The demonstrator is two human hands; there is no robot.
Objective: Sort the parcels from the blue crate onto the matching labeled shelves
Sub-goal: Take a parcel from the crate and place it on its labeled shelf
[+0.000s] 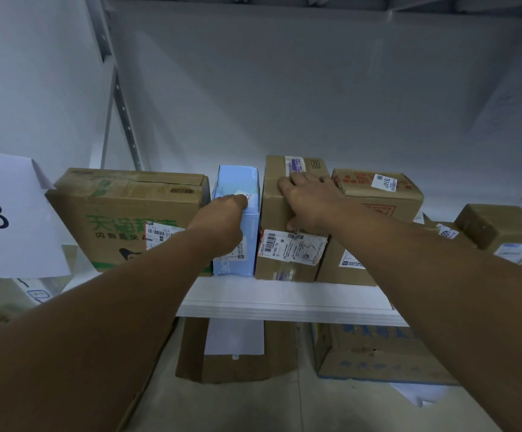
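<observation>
Two bare forearms are reaching up and forward from the bottom corners. Beneath them, two lower cartons (378, 353) are sitting under the shelf (284, 310), whose white front edge is running across the middle. A row of parcels is standing just behind that front edge. The left hand (225, 210) is resting against the top front edge of the blue box (247, 238), its fingers bent onto the box's top; whether it is actually gripping cannot be told. The right hand (309, 198) is holding the tall carton (287, 263), with fingers lying across its top and the thumb pressing its front face above the shipping label. The blue box is standing upright between the green-print carton (113, 213) on its left and the tall carton on its right, close beside both. A red-print carton (378, 188) is touching the tall carton's right side, and a small carton (502, 226) is lying towards the shelf's right end. A paper sign (10, 213) showing a 3 is hanging at the left end, in front of the grey post (122, 113).
</observation>
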